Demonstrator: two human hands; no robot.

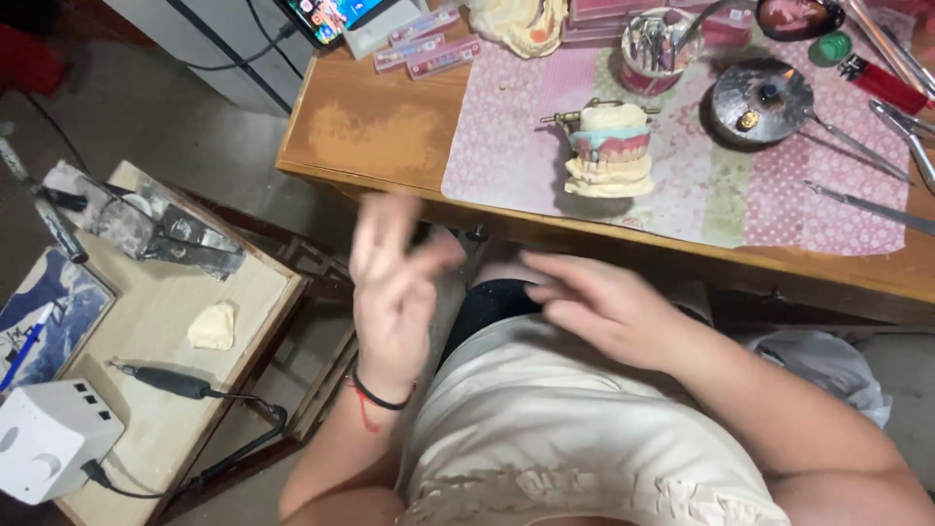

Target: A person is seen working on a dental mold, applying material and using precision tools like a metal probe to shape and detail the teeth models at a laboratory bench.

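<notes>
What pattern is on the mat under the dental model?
Pink dotted patchwork mat with pale green panels, seen in the head view.

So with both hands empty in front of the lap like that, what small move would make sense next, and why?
Probably a reach forward with the right hand to the plaster teeth model on the desk. Both it and the left hand are blurred, open and hold nothing, and the model stands straight ahead, nearest to them. That is only a guess.

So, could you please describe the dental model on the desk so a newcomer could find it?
On the wooden desk lies a pink patterned mat. Near its front edge stands the cream plaster dental model, alone there in having pink gums.
</notes>
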